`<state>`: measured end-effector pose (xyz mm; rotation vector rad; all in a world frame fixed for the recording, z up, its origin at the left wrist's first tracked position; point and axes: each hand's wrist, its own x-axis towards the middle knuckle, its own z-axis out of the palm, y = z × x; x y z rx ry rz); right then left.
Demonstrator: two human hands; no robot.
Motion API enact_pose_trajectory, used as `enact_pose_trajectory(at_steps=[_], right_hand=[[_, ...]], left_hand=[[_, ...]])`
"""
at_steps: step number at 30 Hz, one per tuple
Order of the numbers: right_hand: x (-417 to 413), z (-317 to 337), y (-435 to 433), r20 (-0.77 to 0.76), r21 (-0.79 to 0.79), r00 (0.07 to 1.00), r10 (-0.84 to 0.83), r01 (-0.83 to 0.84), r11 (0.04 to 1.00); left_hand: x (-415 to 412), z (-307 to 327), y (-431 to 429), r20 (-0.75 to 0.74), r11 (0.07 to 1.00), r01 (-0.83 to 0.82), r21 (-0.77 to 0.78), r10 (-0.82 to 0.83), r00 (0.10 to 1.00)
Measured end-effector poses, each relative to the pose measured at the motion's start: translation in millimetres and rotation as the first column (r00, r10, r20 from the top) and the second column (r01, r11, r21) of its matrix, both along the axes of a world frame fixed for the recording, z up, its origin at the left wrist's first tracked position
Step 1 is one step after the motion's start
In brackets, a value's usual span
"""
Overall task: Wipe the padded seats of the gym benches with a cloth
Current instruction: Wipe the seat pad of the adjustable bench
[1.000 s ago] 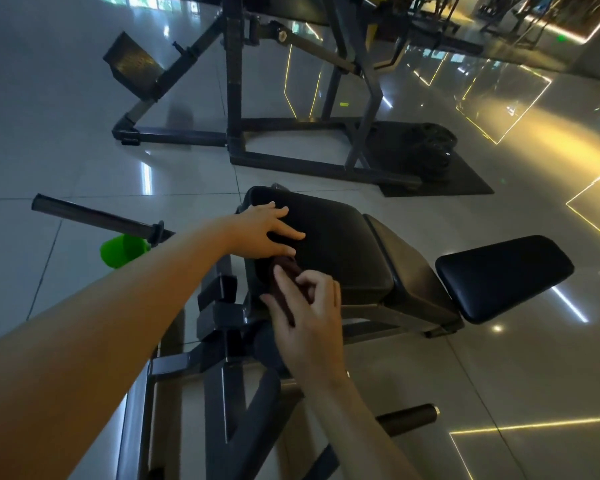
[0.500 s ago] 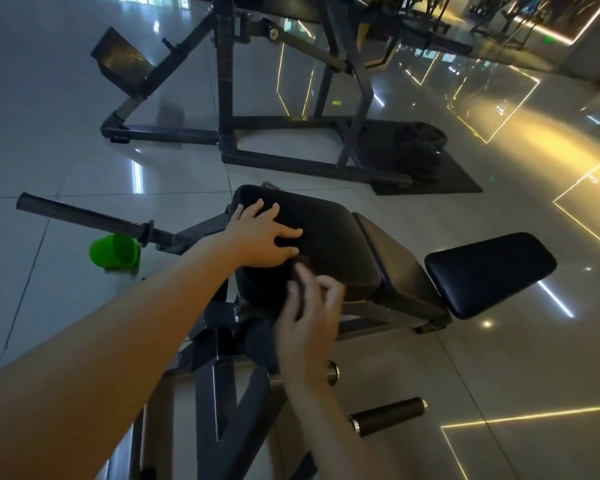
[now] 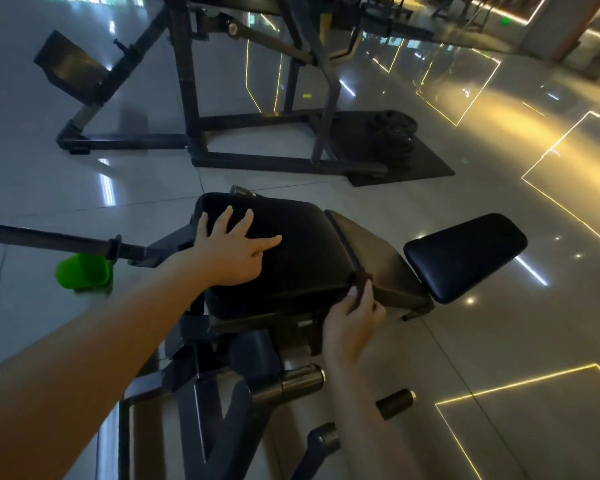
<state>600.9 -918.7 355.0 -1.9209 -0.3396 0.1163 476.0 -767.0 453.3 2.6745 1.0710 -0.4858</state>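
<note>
The left hand (image 3: 229,251) lies flat on the black seat pad (image 3: 302,244), fingers spread wide. The right hand (image 3: 350,327) pinches a small dark cloth (image 3: 361,282) against the pad's near right corner, at the seam with the next cushion (image 3: 381,261). A green cup (image 3: 84,271) stands on the floor, left.

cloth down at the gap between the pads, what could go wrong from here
1. The cloth is bunched small in the right hand at the gap between the seat pad and the next pad; it may snag there or skip most of the padding.
2. The left hand lies flat on the seat pad, so the patch under it may go unwiped.
</note>
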Motion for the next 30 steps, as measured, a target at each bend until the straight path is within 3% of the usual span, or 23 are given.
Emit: enact_pose_trajectory(at_steps=[1, 3, 5, 12, 20, 24, 28, 30], right_hand=[[-18, 2, -6, 0.143, 0.032, 0.987, 0.068, -0.074, 0.997], [-44, -1, -13, 0.414, -0.020, 0.876, 0.248, -0.264, 0.964], [-48, -7, -8, 0.505, -0.101, 0.795, 0.337, -0.333, 0.937], [-11, 0, 4, 0.451, -0.094, 0.851, 0.269, -0.255, 0.962], [34, -15, -5, 0.424, 0.021, 0.888, 0.180, -0.209, 0.978], [80, -38, -21, 0.453, -0.025, 0.875, 0.172, -0.181, 0.983], [128, -70, -42, 0.559, -0.135, 0.783, 0.271, -0.237, 0.962], [166, -88, -55, 0.442, -0.205, 0.869, 0.223, -0.145, 0.968]], left_hand=[[2, 0, 2, -0.007, 1.000, 0.011, 0.003, -0.011, 1.000], [7, -1, 8, -0.024, 0.999, 0.039, 0.003, -0.039, 0.999], [12, 0, 11, -0.036, 0.999, 0.050, -0.015, -0.050, 0.998], [24, 10, 6, -0.035, 0.999, 0.050, -0.016, -0.051, 0.998], [39, -7, -39, 0.224, 0.995, 0.041, 0.089, -0.060, 0.973], [76, -17, -54, 0.207, 0.992, 0.072, 0.107, -0.093, 0.974], [136, -34, -69, 0.177, 0.984, 0.143, 0.103, -0.159, 0.971], [166, -44, -76, 0.127, 0.978, 0.183, 0.097, -0.194, 0.973]])
